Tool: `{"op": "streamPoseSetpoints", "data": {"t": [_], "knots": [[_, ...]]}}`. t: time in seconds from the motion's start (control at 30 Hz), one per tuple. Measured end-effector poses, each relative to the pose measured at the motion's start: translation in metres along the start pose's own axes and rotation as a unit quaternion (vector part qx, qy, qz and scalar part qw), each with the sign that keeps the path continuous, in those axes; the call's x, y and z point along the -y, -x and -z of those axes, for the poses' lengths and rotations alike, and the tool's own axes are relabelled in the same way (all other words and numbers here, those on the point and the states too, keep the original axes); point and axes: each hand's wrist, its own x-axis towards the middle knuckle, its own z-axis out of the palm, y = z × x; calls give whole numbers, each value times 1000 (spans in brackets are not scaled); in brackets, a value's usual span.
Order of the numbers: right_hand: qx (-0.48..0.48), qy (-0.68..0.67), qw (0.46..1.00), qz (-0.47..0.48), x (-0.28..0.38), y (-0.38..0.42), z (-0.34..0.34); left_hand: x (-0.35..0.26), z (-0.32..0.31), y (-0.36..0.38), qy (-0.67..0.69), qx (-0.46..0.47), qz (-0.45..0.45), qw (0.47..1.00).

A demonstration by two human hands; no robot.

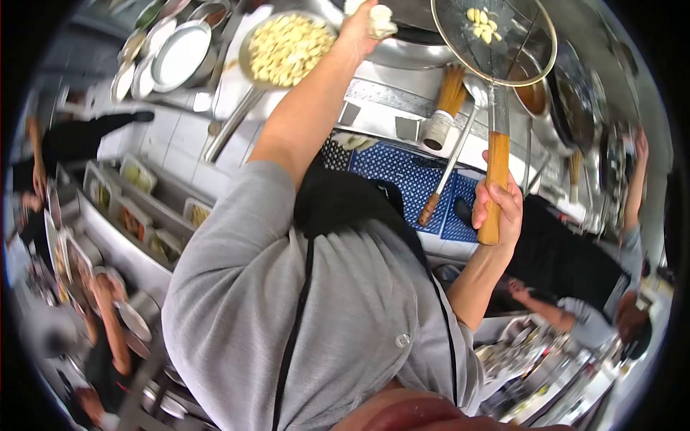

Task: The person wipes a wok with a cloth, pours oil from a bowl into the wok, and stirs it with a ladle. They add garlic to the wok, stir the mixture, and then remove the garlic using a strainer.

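At the top centre, my left hand [359, 30] is closed on a folded white cloth [382, 23], at the edge of a metal wok [406, 56]. My right hand [505, 205] grips the wooden handle [497, 161] of a round mesh strainer [528, 34]. Several pale yellow pieces [484, 25] that look like garlic cloves lie in the strainer. Left of my left forearm, a long-handled pan [243, 61] holds many similar pale pieces [287, 50]. A ladle [451, 154] and a bristle brush [447, 108] rest between my arms.
Bowls [181, 56] stand at the upper left. Food containers [133, 223] line a counter on the left, where other people [108, 345] work. On the right, another person [568, 251] reaches toward the stove. Pots [575, 100] stand at the upper right.
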Motion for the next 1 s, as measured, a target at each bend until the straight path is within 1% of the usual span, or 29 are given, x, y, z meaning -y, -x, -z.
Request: {"op": "streamPoseSetpoints", "data": {"t": [0.03,0.07,0.1,0.13,0.17,0.2,0.23,0.3,0.37,0.43,0.53,0.63,0.67,0.77,0.8,0.9,0.93,1.0], "knots": [[12,9,1000,-8,7,-2,-3,7,-18,30,-52,-133,-24,989],[36,17,999,-29,12,-6,-6,15,-37,59,-105,-267,-33,958],[59,20,997,-41,12,-11,-12,12,-42,88,-109,-256,-29,960],[82,44,994,-55,13,-18,-19,10,-35,120,-145,-220,-25,964],[102,59,991,-68,11,-25,-23,8,-32,151,-202,-210,-33,956],[126,74,986,-73,5,-33,-28,1,-32,183,-262,-208,-20,942],[147,89,982,-79,-1,-42,-34,0,-27,209,-328,-251,-49,909],[161,127,975,-89,-19,-55,-52,-15,-37,258,-401,-291,-57,867],[163,177,965,-109,-40,-67,-69,-27,-34,293,-429,-342,-95,831],[169,206,957,-109,-60,-79,-79,-41,-31,318,-439,-358,-103,817],[139,263,949,-100,-73,-85,-94,-56,-25,338,-446,-412,-97,788],[128,322,935,-81,-70,-88,-107,-67,-14,349,-438,-419,-104,788],[114,330,935,-61,-76,-86,-110,-68,-11,353,-441,-417,-107,788],[97,328,938,-57,-76,-89,-118,-77,-11,353,-451,-395,-84,796],[82,324,941,-48,-80,-88,-121,-80,-7,350,-446,-382,-61,807],[64,335,939,-29,-82,-86,-127,-83,-3,341,-440,-378,-54,812],[54,331,941,-55,-79,-86,-128,-85,-1,337,-430,-362,-46,826],[35,358,933,-20,-86,-85,-129,-86,4,327,-435,-342,-41,832]]}}
